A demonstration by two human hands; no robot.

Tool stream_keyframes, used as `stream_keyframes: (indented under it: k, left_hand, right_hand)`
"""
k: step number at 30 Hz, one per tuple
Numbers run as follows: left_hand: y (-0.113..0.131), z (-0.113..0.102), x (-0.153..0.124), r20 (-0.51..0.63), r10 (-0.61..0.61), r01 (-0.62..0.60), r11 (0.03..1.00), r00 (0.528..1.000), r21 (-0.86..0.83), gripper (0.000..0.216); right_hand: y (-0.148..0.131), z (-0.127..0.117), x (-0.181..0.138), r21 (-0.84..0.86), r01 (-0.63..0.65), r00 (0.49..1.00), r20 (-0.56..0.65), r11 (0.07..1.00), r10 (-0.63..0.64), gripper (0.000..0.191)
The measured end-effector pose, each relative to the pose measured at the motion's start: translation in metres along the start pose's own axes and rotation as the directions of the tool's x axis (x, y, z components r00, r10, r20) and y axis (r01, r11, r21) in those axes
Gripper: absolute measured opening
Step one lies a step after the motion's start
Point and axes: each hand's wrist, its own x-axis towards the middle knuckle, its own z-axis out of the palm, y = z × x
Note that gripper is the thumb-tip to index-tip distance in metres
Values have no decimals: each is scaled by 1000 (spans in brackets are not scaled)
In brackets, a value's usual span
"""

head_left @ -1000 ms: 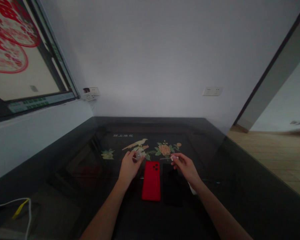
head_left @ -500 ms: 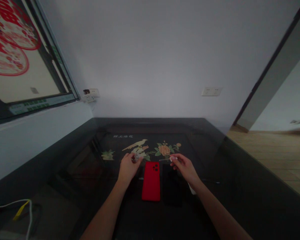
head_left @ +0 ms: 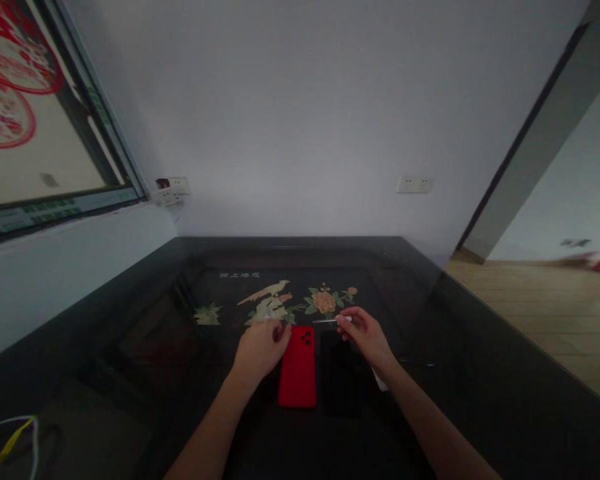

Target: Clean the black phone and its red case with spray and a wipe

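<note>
A red phone case (head_left: 298,367) lies camera side up on a dark glass-topped table (head_left: 480,373). A black phone (head_left: 341,372) lies just to its right. My left hand (head_left: 260,347) rests at the case's upper left corner, fingers pinched on a small clear thing I cannot make out. My right hand (head_left: 366,337) hovers over the black phone's top end and pinches a thin light-tipped pin-like tool (head_left: 331,321) pointing left.
A bird-and-flower inlay (head_left: 290,301) decorates the table beyond the hands. Wall sockets (head_left: 414,184) sit on the white wall, and more sockets (head_left: 171,189) by the window at left. A white and yellow cable (head_left: 10,443) lies at bottom left. Wooden floor (head_left: 540,313) lies to the right.
The view has shifted slightly left and down. Both hands have stayed near the top of the phones; my left hand has closed in toward the red case's corner.
</note>
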Motion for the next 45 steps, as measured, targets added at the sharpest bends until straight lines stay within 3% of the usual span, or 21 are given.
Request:
stream_keyframes:
  k: [3, 5, 11, 20, 27, 35, 40, 45]
  left_hand:
    - [4, 9, -5, 130, -74, 62, 993, 989, 99, 42]
    - [7, 13, -9, 180, -66, 41, 989, 981, 143, 40]
    - [14, 16, -15, 219, -38, -4, 981, 975, 192, 29]
    - [5, 22, -4, 125, 51, -15, 963, 991, -270, 14]
    - [1, 31, -2, 140, 18, 46, 895, 990, -444, 5]
    - [5, 27, -4, 209, -5, 47, 979, 978, -196, 25]
    - [11, 27, -6, 197, -32, 39, 999, 980, -28, 29]
    - [11, 28, -7, 187, -5, -10, 997, 982, 79, 30]
  right_hand:
    - [1, -2, 0, 19, -20, 1000, 0, 1000, 20, 40]
    - [1, -2, -1, 44, -34, 999, -4, 998, 34, 41]
    - [-4, 0, -2, 70, -55, 998, -29, 996, 57, 42]
    - [-7, 0, -4, 151, -104, 993, -32, 983, 110, 45]
    - [-7, 0, -3, 162, -103, 994, -27, 981, 108, 45]
    - [-13, -11, 0, 198, -74, 993, -79, 977, 92, 42]
    - [-15, -35, 10, -144, -5, 997, -77, 990, -6, 44]
    - [-21, -51, 12, -357, 116, 992, 78, 927, -95, 37]
